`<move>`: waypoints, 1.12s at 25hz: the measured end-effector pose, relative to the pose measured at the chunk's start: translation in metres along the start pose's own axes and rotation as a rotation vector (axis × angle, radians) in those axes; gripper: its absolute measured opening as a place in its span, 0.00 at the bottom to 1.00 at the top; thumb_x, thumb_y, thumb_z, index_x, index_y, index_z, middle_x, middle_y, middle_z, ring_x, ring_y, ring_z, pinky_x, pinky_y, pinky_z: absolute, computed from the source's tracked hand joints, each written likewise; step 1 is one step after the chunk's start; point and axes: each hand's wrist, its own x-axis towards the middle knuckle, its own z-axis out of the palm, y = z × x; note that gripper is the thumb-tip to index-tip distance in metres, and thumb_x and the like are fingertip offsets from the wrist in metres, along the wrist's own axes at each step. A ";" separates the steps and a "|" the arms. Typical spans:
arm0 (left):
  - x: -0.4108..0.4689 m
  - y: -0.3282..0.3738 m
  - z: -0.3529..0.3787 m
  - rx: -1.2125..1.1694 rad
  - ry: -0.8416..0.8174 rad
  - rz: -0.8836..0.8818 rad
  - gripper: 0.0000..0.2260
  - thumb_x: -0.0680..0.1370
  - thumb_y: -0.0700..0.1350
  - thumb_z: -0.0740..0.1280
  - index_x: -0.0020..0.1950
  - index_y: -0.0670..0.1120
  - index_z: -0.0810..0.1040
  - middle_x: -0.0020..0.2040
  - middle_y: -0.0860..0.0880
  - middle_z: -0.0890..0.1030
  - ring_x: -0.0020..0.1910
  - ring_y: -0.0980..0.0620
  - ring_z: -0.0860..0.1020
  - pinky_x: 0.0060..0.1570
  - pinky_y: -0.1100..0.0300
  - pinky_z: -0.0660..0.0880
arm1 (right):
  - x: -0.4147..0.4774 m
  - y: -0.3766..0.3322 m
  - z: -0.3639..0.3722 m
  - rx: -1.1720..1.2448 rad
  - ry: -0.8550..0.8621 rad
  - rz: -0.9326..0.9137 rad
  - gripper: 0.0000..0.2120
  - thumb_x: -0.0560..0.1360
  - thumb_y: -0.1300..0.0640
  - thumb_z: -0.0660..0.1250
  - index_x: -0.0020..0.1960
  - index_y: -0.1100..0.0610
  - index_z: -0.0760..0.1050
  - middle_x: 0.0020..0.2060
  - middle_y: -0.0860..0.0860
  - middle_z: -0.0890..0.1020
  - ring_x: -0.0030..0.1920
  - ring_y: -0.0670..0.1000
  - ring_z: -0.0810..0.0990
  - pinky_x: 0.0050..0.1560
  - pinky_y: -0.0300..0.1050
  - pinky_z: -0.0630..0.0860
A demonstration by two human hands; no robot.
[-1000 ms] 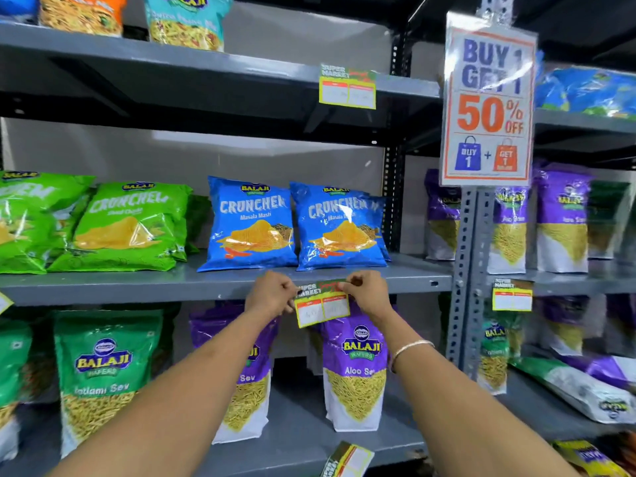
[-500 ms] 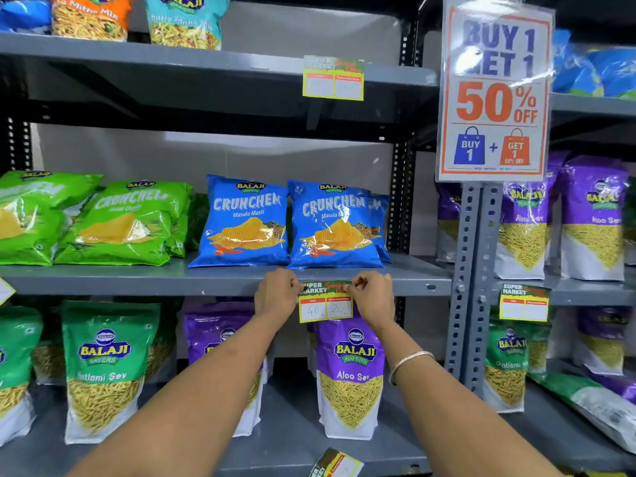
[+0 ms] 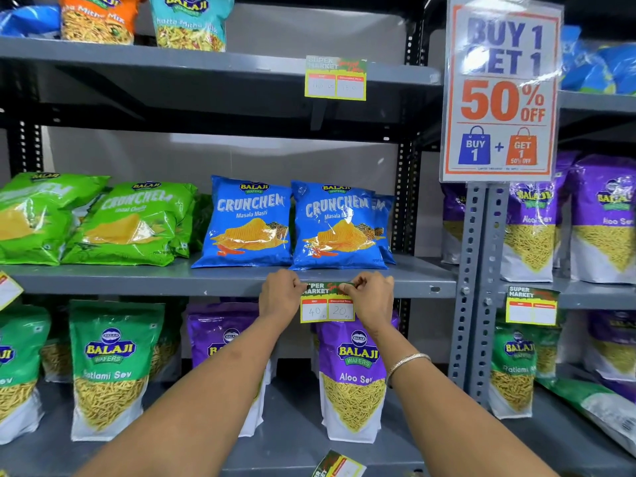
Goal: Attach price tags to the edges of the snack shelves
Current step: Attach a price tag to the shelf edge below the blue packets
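Step in hand: tag pressed to shelf edge; left hand and right hand pinch its top corners. Next: firm, level pressing, then release.

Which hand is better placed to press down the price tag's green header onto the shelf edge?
Right. The right hand already pinches the price tag over its header on the shelf edge; the left hand only holds the left corner.
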 end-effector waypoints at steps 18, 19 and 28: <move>0.008 -0.001 -0.006 -0.064 -0.099 0.036 0.09 0.78 0.37 0.64 0.39 0.37 0.78 0.33 0.39 0.80 0.26 0.48 0.77 0.39 0.50 0.83 | -0.003 -0.005 0.000 0.079 0.028 0.041 0.07 0.70 0.55 0.72 0.38 0.59 0.79 0.35 0.54 0.76 0.50 0.55 0.68 0.53 0.56 0.69; 0.008 -0.001 -0.006 -0.049 -0.094 0.043 0.09 0.77 0.38 0.65 0.37 0.38 0.77 0.33 0.37 0.81 0.27 0.46 0.79 0.39 0.48 0.83 | -0.003 -0.006 0.000 0.065 0.025 0.038 0.07 0.70 0.55 0.72 0.38 0.59 0.79 0.36 0.54 0.76 0.52 0.56 0.69 0.54 0.56 0.70; 0.000 0.030 -0.003 0.249 -0.009 -0.016 0.17 0.72 0.52 0.72 0.39 0.40 0.72 0.47 0.39 0.80 0.49 0.39 0.80 0.43 0.49 0.76 | 0.001 -0.018 0.006 -0.332 0.083 -0.046 0.26 0.64 0.43 0.73 0.52 0.57 0.69 0.56 0.56 0.71 0.58 0.58 0.67 0.56 0.55 0.69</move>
